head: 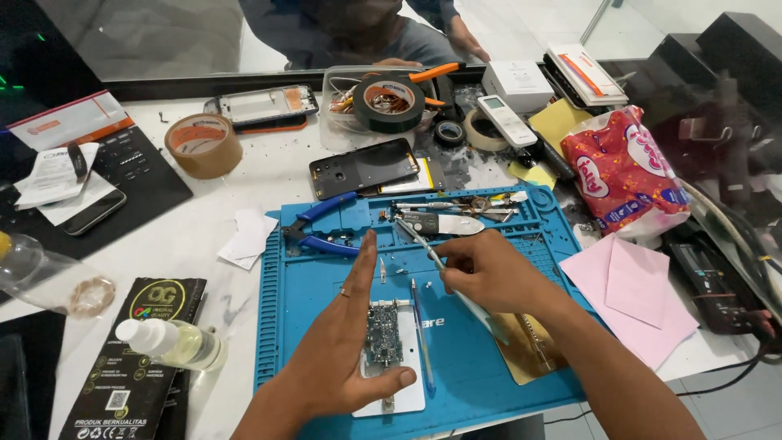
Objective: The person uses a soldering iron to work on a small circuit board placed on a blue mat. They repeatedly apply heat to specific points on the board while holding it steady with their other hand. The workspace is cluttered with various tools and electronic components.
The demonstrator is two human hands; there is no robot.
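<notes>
A: Item one, the left hand [346, 350]?

B: Open, fingers stretched flat along the left side of a small circuit board [383, 334], thumb tucked under the board's lower edge. It steadies rather than clasps; nothing is closed in the palm.

A: Where does the board lie?

B: On a white plate [407, 395], near the front middle of the blue work mat [309, 293].

A: Item two, the right hand [489, 273]?

B: Closed round a thin metal tool [423, 244], pinched like a pen. Its tip points up and away, above the board, not touching it.

A: Nearby stock?

B: Blue-handled pliers [322, 228] at the mat's top left, a blue pen-like stick [422, 342] just beside the board, a gold sheet [525, 346] under the right wrist. Off the mat: a roll of brown tape [204, 145], a roll of black tape [388, 102], a phone back cover [364, 167], a small bottle [171, 341].

A: Step in hand?

B: By my judgement, bench work on the board, with the board braced and the tool not yet applied.

A: Next move calls for?

B: Likely turning the tip down to the board with a light, steady touch while the left hand keeps the board from sliding.
</notes>
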